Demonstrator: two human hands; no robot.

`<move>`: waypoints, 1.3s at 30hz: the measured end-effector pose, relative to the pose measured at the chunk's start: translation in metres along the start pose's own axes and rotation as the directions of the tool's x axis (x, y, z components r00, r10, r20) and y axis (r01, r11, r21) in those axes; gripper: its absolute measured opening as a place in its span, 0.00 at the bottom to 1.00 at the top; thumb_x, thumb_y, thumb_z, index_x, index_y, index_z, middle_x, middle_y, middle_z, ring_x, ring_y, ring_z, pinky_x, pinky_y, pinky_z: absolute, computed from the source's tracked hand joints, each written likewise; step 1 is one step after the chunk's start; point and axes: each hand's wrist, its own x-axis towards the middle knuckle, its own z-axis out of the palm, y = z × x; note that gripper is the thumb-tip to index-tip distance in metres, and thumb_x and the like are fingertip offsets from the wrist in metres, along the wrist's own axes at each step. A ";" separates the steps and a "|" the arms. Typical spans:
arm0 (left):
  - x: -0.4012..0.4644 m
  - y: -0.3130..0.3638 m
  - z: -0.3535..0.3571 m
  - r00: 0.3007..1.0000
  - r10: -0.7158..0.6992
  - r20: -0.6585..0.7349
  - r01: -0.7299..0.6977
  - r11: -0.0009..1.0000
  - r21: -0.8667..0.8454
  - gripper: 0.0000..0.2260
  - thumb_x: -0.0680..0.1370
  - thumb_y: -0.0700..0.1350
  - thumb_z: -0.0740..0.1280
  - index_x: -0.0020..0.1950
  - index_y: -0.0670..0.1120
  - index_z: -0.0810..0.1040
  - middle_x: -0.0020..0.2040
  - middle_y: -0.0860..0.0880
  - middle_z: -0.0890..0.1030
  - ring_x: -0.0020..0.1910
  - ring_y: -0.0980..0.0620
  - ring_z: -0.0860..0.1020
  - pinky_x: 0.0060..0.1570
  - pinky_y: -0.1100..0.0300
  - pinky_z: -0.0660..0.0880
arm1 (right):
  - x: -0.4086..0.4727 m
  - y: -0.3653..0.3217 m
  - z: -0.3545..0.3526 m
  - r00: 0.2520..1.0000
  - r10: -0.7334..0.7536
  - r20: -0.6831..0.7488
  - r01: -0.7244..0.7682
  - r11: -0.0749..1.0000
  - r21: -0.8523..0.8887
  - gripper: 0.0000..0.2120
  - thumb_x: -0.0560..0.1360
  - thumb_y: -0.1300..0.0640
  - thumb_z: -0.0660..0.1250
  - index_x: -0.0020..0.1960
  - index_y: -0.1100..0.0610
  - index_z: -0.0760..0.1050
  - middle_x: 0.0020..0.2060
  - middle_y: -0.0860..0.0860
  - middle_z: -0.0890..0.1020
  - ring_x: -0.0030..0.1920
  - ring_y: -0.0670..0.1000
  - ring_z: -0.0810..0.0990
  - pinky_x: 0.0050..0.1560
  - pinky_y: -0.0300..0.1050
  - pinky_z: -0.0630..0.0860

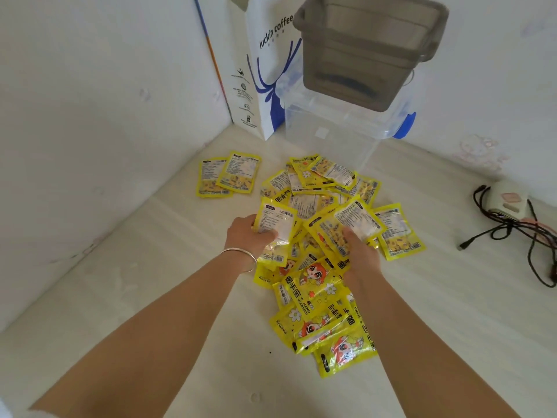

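A pile of several yellow hand-warmer packets (316, 291) lies on the pale surface in the middle of the view. My left hand (247, 236), with a silver bangle on its wrist, grips one packet (275, 220) by its lower edge, printed back facing up. My right hand (361, 251) holds another packet (352, 224) at the right side of the pile. Two packets (229, 175) lie apart from the pile, side by side, at the far left.
A clear plastic storage box (334, 128) with a blue latch stands behind the pile, a grey tub (370, 46) on top of it. A white and blue paper coffee bag (265, 70) leans in the corner. A small white device with black cables (509, 218) lies at right. White walls close in left and back.
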 end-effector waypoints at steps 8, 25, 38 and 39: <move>-0.037 0.011 0.009 0.906 -0.063 0.419 0.314 0.763 -0.565 0.12 0.75 0.39 0.67 0.57 0.48 0.75 0.50 0.44 0.81 0.46 0.43 0.79 0.56 0.44 0.76 | -0.041 0.022 -0.043 0.997 0.013 -0.074 0.002 0.980 0.197 0.19 0.71 0.47 0.72 0.57 0.53 0.74 0.50 0.51 0.77 0.55 0.55 0.76 0.54 0.49 0.73; -0.223 0.107 0.202 0.531 0.169 0.830 0.161 0.942 -0.295 0.09 0.79 0.37 0.61 0.57 0.49 0.72 0.44 0.48 0.80 0.39 0.49 0.79 0.40 0.57 0.78 | -0.126 0.129 -0.313 0.898 0.031 -0.439 0.308 0.667 0.679 0.19 0.72 0.55 0.72 0.62 0.58 0.75 0.50 0.56 0.83 0.46 0.56 0.83 0.46 0.49 0.80; -0.454 0.161 0.440 0.316 0.109 0.943 0.023 0.992 -0.123 0.08 0.78 0.36 0.62 0.53 0.47 0.75 0.45 0.47 0.80 0.41 0.47 0.80 0.47 0.51 0.77 | -0.132 0.225 -0.589 0.782 0.326 -0.532 0.317 0.527 0.789 0.26 0.67 0.53 0.76 0.61 0.59 0.72 0.54 0.54 0.80 0.51 0.55 0.80 0.39 0.46 0.76; -0.468 0.162 0.455 0.302 0.101 0.948 0.009 0.994 -0.109 0.09 0.78 0.35 0.61 0.53 0.47 0.75 0.45 0.46 0.80 0.41 0.47 0.80 0.46 0.52 0.77 | -0.130 0.233 -0.605 0.772 0.338 -0.539 0.318 0.529 0.787 0.26 0.68 0.53 0.75 0.62 0.59 0.71 0.55 0.54 0.80 0.53 0.56 0.79 0.43 0.49 0.77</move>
